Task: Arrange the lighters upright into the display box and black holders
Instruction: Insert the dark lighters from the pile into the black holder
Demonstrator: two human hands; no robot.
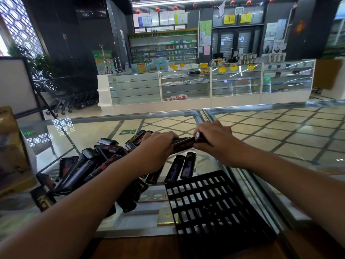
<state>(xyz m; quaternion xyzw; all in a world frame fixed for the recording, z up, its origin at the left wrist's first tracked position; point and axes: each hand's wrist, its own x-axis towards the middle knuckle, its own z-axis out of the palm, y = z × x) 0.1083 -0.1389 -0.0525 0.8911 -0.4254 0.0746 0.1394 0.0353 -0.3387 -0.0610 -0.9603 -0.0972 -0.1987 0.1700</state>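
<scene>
Both hands meet over the glass counter on a bunch of black lighters (183, 143) held sideways. My left hand (158, 146) grips the bunch's left end and my right hand (214, 139) grips the right end, where a silver lighter top shows. A pile of black lighters (89, 165) lies flat on the glass at the left. Two more lighters (182, 168) lie side by side just beyond the black holder (211, 199), an empty slotted grid close to me on the right.
The glass counter (280, 139) stretches away to the right, its metal frame running across the far edge. A cardboard box (9, 139) stands at the left edge. Brown wood shows along the near edge.
</scene>
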